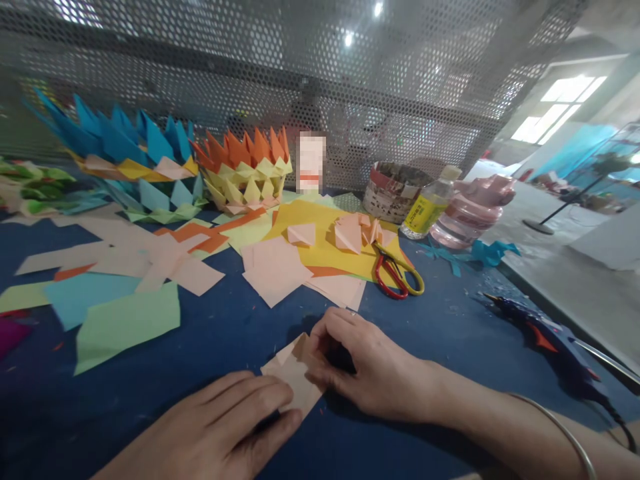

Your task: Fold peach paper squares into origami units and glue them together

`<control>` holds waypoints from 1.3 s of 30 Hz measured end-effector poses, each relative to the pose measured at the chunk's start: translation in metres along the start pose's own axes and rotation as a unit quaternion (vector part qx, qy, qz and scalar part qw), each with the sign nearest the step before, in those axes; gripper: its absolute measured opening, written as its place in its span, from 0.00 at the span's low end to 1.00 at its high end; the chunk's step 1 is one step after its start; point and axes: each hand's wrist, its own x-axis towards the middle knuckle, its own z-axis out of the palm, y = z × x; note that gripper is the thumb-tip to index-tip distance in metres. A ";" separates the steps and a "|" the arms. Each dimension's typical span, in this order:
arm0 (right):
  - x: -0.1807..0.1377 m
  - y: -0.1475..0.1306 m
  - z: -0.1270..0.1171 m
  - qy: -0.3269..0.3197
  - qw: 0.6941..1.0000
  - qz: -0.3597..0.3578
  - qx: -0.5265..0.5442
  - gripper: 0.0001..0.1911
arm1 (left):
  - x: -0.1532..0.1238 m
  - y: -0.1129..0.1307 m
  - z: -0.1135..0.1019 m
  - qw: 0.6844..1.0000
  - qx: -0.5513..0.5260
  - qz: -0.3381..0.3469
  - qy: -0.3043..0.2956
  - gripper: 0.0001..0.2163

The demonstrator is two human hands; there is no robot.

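Observation:
A small pale pink sheet of paper [305, 387], partly folded, lies on the dark blue table right in front of me. My left hand [235, 417] holds its left edge down, fingers pressed together over the paper and the thumb at the near side. At the right, my right hand [355, 363] pinches the folded edge between thumb and fingertips. The fold under those fingertips is partly hidden. Beyond the hands lie a stack of pink paper squares [275, 270] and scissors [397, 273] with red and yellow handles.
Folded-paper bowls, one blue-topped [130, 137] and one orange-topped [245, 167], stand at the back left. Loose paper strips [135, 250] spread before them. A newspaper-covered container [393, 193], a labelled bottle [430, 203] and a pink jug [470, 213] stand back right. A glue gun [545, 333] lies right.

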 end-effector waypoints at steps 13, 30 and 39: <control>0.001 0.004 -0.010 0.045 0.998 -0.049 0.010 0.14 | 0.001 0.000 -0.012 0.991 -0.084 -0.085 0.060 0.16; 0.002 0.005 -0.009 0.021 0.987 -0.137 -0.083 0.05 | -0.001 -0.001 -0.012 0.992 -0.028 -0.112 0.048 0.25; 0.000 0.006 -0.001 0.000 0.991 -0.133 0.017 0.10 | -0.007 0.001 0.000 0.994 -0.006 -0.105 0.004 0.20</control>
